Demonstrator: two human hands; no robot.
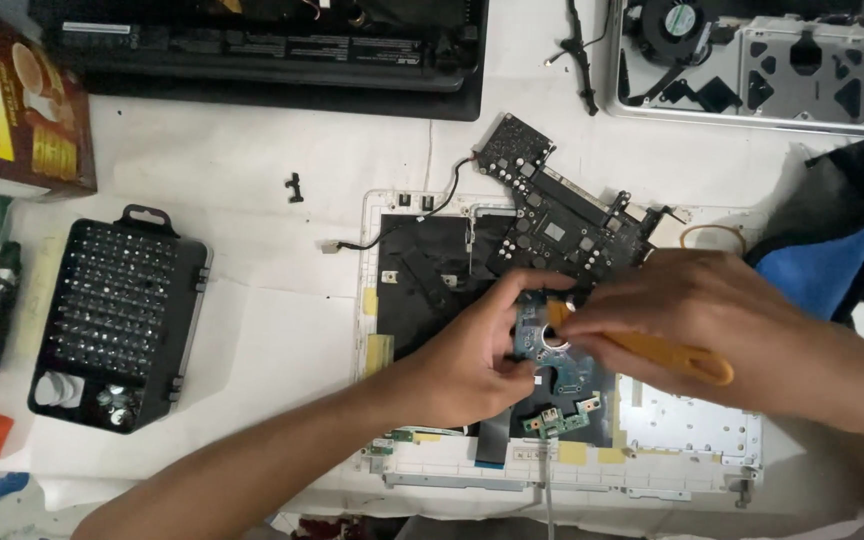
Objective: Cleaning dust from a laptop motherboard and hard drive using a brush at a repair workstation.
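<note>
Left hand (472, 360) grip closed on hard drive (552, 355), right hand (692, 310) grip clasping yellow pry tool (652, 350) touching drive's top

My electronics repair bench. Opened laptop shells (752, 70), loose motherboard (562, 215), screwdriver bit case (117, 320) on my white-covered table (272, 330)

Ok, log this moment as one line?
left hand: steadies blue hard-drive board | right hand: holds orange plastic pry tool, tip on board | below: opened white laptop shell | left: black screwdriver-bit case
</note>
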